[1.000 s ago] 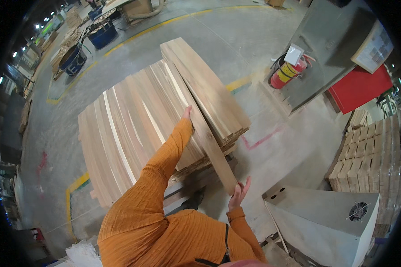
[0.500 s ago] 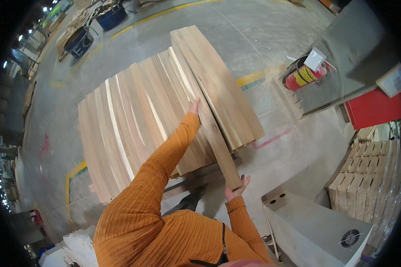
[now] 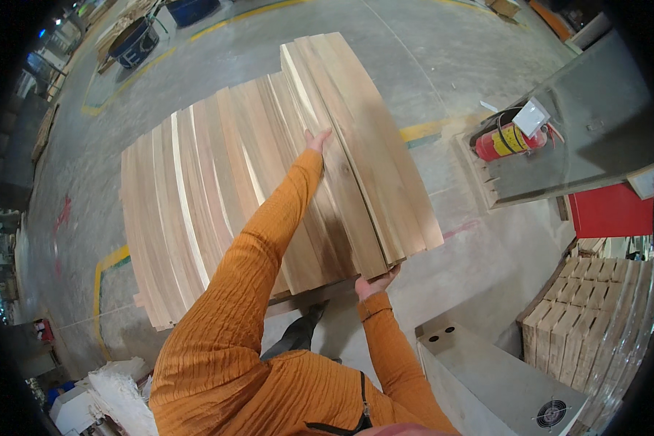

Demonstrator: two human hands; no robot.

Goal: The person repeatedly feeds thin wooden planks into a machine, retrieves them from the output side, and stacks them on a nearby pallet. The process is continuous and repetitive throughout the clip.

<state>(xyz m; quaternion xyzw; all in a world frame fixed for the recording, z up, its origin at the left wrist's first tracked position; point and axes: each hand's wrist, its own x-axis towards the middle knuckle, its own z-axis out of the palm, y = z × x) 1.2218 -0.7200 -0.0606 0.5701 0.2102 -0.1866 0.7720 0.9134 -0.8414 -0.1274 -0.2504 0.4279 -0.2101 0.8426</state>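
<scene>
A long wooden plank [image 3: 357, 218] lies on top of a wide stack of boards [image 3: 229, 156], alongside the raised boards [image 3: 374, 138] on the stack's right side. My left hand [image 3: 317, 139] rests on the plank toward its far half, thumb apart from the fingers; the fingers lie against its upper face and edge. At the plank's near end my right hand [image 3: 377, 282] is closed round the end, with part of the fingers hidden under the wood. The near end sits roughly level with the front ends of the neighbouring boards.
A red fire extinguisher [image 3: 510, 142] stands by a grey metal panel [image 3: 596, 109] at the right. Below it are a red panel [image 3: 612, 211], a pile of wooden pieces [image 3: 588, 312] and a grey cabinet with a fan [image 3: 498, 370]. Blue tubs [image 3: 134, 43] stand far left.
The plank has slid away from me, so its near end no longer juts out past the stack. My right hand has moved forward with it; the left has also shifted slightly farther off.
</scene>
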